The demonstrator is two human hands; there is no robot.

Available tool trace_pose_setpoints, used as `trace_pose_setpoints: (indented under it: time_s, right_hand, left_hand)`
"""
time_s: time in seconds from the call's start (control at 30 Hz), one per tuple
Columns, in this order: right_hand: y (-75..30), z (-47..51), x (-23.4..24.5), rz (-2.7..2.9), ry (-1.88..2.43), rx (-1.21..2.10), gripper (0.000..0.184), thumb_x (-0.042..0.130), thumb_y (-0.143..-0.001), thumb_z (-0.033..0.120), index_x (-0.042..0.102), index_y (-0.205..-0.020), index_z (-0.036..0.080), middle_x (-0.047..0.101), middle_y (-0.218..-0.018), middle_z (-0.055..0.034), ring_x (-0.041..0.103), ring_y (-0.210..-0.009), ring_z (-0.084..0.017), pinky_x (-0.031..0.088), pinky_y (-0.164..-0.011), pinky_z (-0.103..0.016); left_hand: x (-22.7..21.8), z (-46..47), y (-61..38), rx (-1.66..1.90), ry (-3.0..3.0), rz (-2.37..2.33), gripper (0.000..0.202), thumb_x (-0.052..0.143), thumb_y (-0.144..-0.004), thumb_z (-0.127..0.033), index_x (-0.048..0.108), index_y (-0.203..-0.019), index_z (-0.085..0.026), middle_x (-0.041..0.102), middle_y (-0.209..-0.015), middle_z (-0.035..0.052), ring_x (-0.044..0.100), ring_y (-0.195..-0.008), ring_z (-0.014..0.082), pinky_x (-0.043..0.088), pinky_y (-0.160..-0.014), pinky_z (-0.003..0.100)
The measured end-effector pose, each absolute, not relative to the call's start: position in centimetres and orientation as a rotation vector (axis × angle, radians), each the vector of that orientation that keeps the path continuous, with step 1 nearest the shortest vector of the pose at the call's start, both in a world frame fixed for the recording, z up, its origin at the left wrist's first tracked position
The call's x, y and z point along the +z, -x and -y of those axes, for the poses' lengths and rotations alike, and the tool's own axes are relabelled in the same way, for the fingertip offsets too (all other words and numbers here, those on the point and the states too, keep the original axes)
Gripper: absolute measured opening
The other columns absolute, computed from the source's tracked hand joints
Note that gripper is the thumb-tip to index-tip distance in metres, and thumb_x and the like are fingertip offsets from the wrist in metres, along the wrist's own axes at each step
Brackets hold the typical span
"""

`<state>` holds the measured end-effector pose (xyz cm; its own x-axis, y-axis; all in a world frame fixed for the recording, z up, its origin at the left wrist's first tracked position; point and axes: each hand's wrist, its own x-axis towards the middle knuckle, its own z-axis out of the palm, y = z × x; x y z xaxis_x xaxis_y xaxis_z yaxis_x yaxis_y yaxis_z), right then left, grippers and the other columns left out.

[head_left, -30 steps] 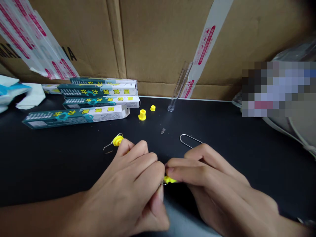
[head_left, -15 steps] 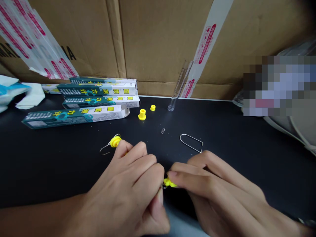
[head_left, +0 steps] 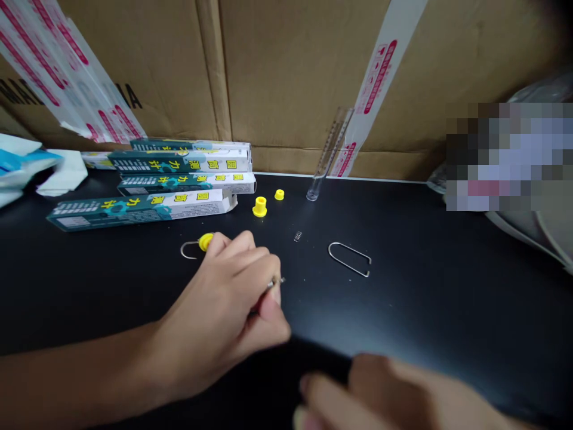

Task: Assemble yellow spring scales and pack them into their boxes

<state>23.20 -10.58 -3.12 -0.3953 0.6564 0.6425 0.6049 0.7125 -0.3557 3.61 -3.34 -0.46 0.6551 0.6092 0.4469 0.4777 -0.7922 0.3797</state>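
My left hand is closed around the inner part of a spring scale, mostly hidden in the fist. Its yellow collar and bent wire hook stick out on the left. Between index finger and thumb a thin metal end shows on the right. My right hand is low at the bottom edge, apart from the left, fingers bent and smeared by motion; whether it holds anything is hidden. Nearby on the black table lie a U-shaped wire, a small spring and two yellow plugs, one larger, one smaller.
A clear graduated tube stands tilted at the back against a big cardboard box. Several printed spring scale boxes lie at back left, beside crumpled white-and-blue packaging. A plastic bag is at the right.
My right hand has drawn away toward the bottom edge, and the yellow piece in its fingers is out of sight. My left hand has moved slightly up and left with the scale part.
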Motion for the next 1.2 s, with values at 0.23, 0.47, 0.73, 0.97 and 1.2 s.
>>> trace_pose_setpoints:
  time_s: [0.23,0.47,0.73,0.97,1.2]
  right_hand:
    - [-25.4,9.2,0.4,2.096,0.97,-0.01,0.033,0.065,-0.081,-0.002,0.072,-0.105,0.019,0.077,-0.094,-0.004,0.074,-0.079,-0.018,0.06,-0.076,-0.027]
    - [-23.6,8.6,0.5,1.933,0.99,0.08,0.025,0.067,-0.08,-0.004,0.072,-0.092,0.018,0.075,-0.078,-0.0022,0.071,-0.066,-0.016,0.058,-0.061,-0.027]
    - [-23.4,9.0,0.8,1.917,0.94,0.203,0.031,0.067,-0.076,-0.008,0.073,-0.093,0.017,0.076,-0.08,-0.0035,0.071,-0.065,-0.017,0.058,-0.057,-0.028]
    - [-23.2,8.9,0.7,1.941,0.948,0.117,0.028,0.066,-0.078,-0.006,0.072,-0.094,0.017,0.076,-0.078,-0.0036,0.069,-0.063,-0.016,0.058,-0.057,-0.027]
    - [-23.2,8.7,0.1,1.901,0.894,0.13,0.036,0.06,-0.078,-0.011,0.07,-0.097,0.019,0.075,-0.081,-0.0041,0.069,-0.066,-0.017,0.057,-0.056,-0.029]
  left_hand:
    - [-0.5,4.1,-3.6,0.873,-2.809,-0.762,0.017,0.043,-0.077,-0.004,0.038,-0.07,-0.018,0.038,-0.067,-0.0037,0.031,-0.069,0.0143,0.022,-0.062,0.035]
    - [-0.8,4.0,-3.7,0.959,-2.927,-0.738,0.016,0.043,-0.073,-0.004,0.042,-0.065,-0.018,0.037,-0.064,-0.0019,0.03,-0.068,0.0157,0.022,-0.062,0.035]
    - [-0.7,4.0,-3.9,0.986,-2.955,-0.764,0.017,0.043,-0.072,-0.004,0.043,-0.061,-0.017,0.038,-0.062,-0.0018,0.031,-0.066,0.0151,0.022,-0.06,0.035]
    - [-0.6,4.0,-3.9,0.999,-2.963,-0.768,0.018,0.043,-0.073,-0.004,0.043,-0.061,-0.017,0.039,-0.062,-0.0021,0.031,-0.066,0.0151,0.022,-0.06,0.034]
    - [-0.6,4.2,-4.0,0.955,-2.966,-0.783,0.018,0.043,-0.074,-0.005,0.044,-0.06,-0.017,0.04,-0.061,-0.0021,0.031,-0.065,0.0149,0.023,-0.06,0.034]
